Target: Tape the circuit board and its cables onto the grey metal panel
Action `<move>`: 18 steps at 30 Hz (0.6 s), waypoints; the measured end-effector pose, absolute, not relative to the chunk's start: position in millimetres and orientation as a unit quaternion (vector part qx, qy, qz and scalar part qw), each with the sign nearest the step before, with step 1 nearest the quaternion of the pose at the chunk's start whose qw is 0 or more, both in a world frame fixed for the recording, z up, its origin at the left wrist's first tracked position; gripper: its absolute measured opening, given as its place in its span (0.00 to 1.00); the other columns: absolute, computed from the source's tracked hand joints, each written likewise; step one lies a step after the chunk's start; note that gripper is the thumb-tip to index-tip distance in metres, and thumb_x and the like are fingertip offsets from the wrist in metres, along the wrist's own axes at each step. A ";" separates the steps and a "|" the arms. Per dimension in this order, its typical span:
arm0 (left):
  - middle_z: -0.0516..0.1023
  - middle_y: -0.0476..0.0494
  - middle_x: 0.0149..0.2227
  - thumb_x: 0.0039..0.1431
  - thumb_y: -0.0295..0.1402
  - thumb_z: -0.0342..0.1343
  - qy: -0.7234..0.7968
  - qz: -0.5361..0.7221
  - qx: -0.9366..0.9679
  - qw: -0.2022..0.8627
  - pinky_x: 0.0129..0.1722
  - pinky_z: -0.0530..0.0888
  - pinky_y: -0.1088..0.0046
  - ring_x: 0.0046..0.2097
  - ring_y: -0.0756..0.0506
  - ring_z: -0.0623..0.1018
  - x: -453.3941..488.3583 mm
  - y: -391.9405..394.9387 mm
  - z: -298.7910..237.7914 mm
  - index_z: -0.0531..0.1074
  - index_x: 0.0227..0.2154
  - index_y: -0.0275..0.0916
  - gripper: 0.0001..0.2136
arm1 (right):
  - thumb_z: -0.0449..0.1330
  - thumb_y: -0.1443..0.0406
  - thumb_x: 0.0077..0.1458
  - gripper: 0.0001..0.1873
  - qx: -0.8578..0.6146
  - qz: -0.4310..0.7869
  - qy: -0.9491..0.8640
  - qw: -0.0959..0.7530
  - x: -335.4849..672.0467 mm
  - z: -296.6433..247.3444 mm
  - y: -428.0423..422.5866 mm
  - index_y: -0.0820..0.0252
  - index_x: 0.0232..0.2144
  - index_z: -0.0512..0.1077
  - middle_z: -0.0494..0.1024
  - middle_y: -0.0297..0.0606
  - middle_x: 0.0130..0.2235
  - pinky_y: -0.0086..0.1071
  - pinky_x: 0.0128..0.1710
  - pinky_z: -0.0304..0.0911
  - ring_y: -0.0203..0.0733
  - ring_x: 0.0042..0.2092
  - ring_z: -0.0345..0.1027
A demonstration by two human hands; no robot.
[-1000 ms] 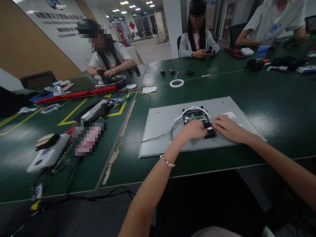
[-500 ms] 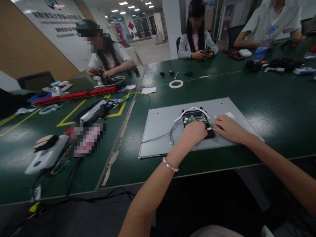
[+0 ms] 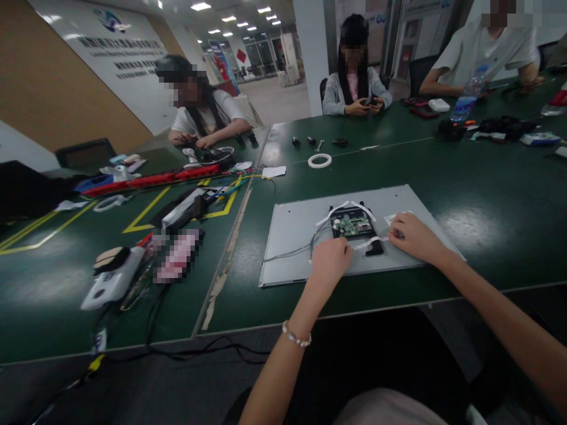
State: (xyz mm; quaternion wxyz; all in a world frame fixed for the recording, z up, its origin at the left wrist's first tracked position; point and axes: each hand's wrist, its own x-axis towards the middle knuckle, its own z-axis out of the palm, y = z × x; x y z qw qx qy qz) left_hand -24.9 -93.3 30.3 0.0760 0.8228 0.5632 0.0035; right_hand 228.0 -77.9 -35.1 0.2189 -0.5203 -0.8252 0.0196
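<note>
A green circuit board [image 3: 353, 224] in a black frame [image 3: 375, 248] lies on a grey metal panel [image 3: 290, 236]. Across the frame's near side runs a short strip of white tape [image 3: 368, 242]. My left hand [image 3: 330, 260], with a beaded bracelet at the wrist, is closed at the strip's left end. At its right end is my right hand [image 3: 411, 235], fingers curled together. The fingertips of both hands are partly hidden. Two more white strips [image 3: 364, 211] lie over the frame's far side. Grey cables [image 3: 290, 254] run left from the board, passing behind my left hand.
A roll of white tape [image 3: 319, 156] and a small wrench [image 3: 319, 145] lie beyond the panel. On the left are a white device [image 3: 113, 283], a phone-like pink object [image 3: 179, 254] and a red strip [image 3: 153, 180]. Several people sit around the green table [image 3: 487, 195].
My left hand has moved left and toward me, uncovering the board's near side and the tape strip. My right hand stays near the strip's right end. The camera view has shifted slightly.
</note>
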 end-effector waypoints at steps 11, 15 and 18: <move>0.66 0.36 0.61 0.68 0.33 0.40 0.475 0.167 0.859 0.090 0.63 0.61 0.62 0.62 0.44 0.65 11.6 -143.0 -3.1 0.58 0.60 0.33 0.20 | 0.50 0.62 0.62 0.12 -0.480 0.074 -0.825 0.287 228.6 -32.5 -88.0 0.60 0.40 0.71 0.70 0.44 0.46 0.43 0.51 0.60 0.45 0.50 0.62; 0.63 0.36 0.63 0.69 0.35 0.39 0.488 0.164 0.855 0.062 0.64 0.58 0.60 0.66 0.44 0.59 12.6 -147.0 -10.5 0.55 0.62 0.32 0.22 | 0.44 0.61 0.66 0.21 -0.481 0.070 -0.837 0.253 221.0 -35.7 -116.4 0.59 0.56 0.65 0.65 0.43 0.57 0.45 0.59 0.55 0.45 0.59 0.57; 0.63 0.35 0.63 0.68 0.36 0.39 0.491 0.160 0.855 0.056 0.64 0.58 0.58 0.66 0.44 0.60 12.6 -147.8 -11.6 0.54 0.62 0.32 0.22 | 0.44 0.58 0.66 0.26 -0.504 0.028 -0.841 0.197 211.2 -40.7 -137.4 0.60 0.62 0.58 0.59 0.41 0.62 0.47 0.62 0.51 0.46 0.63 0.51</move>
